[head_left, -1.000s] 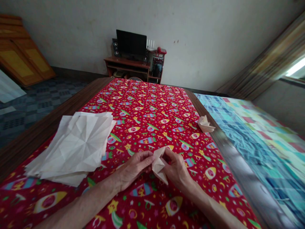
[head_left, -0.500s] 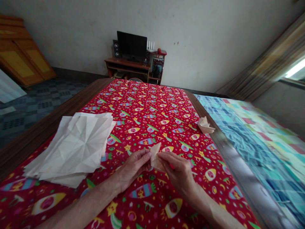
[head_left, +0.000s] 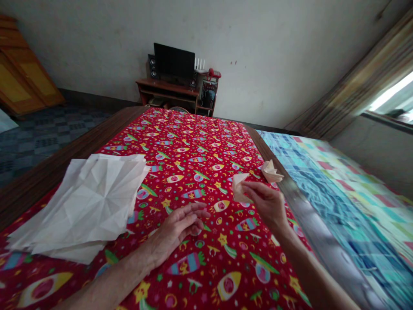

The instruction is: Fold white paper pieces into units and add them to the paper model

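My right hand (head_left: 267, 202) pinches a small folded cream paper piece (head_left: 239, 188) and holds it above the red patterned cloth (head_left: 206, 142), just left of another folded paper figure (head_left: 271, 171) lying near the table's right edge. My left hand (head_left: 176, 228) rests on the cloth with its fingers loosely apart and nothing in them. A stack of creased white paper sheets (head_left: 84, 202) lies on the cloth to the left of that hand.
The table's dark wooden edge (head_left: 58, 163) runs along the left. A bed with a blue patchwork cover (head_left: 338, 193) adjoins the right side. A low stand with a monitor (head_left: 176, 62) and speakers is against the far wall. A wooden cabinet (head_left: 19, 82) stands at the left.
My left hand let go of the folded paper and settled open on the cloth. My right hand carried the paper forward and to the right, toward the other folded figure.
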Available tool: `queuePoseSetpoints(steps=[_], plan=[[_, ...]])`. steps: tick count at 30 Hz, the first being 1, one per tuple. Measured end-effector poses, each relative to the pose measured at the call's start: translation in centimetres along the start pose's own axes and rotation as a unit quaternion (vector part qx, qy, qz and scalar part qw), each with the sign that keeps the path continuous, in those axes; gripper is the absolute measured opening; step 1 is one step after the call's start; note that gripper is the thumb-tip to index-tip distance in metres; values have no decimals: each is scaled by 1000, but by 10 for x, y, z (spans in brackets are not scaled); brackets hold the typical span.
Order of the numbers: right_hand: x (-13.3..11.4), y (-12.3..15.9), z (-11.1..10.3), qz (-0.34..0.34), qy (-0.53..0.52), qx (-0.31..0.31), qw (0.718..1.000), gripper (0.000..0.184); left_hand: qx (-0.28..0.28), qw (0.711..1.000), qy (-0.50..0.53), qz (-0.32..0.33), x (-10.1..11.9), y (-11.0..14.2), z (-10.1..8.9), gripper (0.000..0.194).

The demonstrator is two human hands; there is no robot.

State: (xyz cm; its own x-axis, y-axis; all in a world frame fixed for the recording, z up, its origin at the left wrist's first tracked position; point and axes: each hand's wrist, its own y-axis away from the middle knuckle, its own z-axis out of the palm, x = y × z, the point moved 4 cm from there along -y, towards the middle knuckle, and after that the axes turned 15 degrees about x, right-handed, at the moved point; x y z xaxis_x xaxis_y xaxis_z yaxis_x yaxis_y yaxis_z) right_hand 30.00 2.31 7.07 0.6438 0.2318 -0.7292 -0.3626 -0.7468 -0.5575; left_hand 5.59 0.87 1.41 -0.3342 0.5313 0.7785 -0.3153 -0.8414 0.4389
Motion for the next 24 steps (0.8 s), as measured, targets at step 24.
queuePoseSetpoints(steps=[24], plan=[[151,-140,-89,-24,211,1,977,29,36,998,-39,-19,-3,-4,1,29]])
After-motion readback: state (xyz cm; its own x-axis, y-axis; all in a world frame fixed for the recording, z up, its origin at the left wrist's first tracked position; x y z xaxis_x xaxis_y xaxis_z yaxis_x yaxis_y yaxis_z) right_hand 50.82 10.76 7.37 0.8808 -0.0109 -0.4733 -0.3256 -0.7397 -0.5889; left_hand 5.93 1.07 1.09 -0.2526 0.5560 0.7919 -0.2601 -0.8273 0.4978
